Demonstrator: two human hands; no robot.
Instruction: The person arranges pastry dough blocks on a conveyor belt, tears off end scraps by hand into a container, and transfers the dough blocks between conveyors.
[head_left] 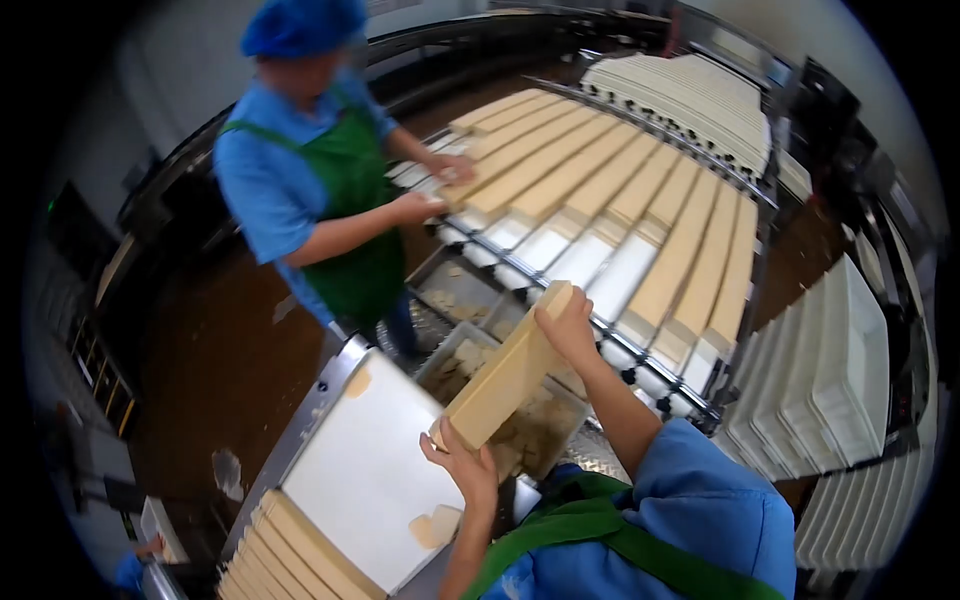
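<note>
At left, a white-topped bench [370, 470] bears flat pale-yellow scraps [440, 524]. The left hand [466, 470] grips the near end of a long, pale-yellow rectangular slab [510, 378] above grey plastic bins [587, 408], the right hand [570, 328] its far end; rightward, similar slabs [692, 240] lie in rows.

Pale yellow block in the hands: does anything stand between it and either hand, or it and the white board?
Nothing visible separates the pale yellow block from the left hand or right hand. Toward the white board, only the left hand at the block's lower end intervenes; pale scraps lie on the board.
</note>
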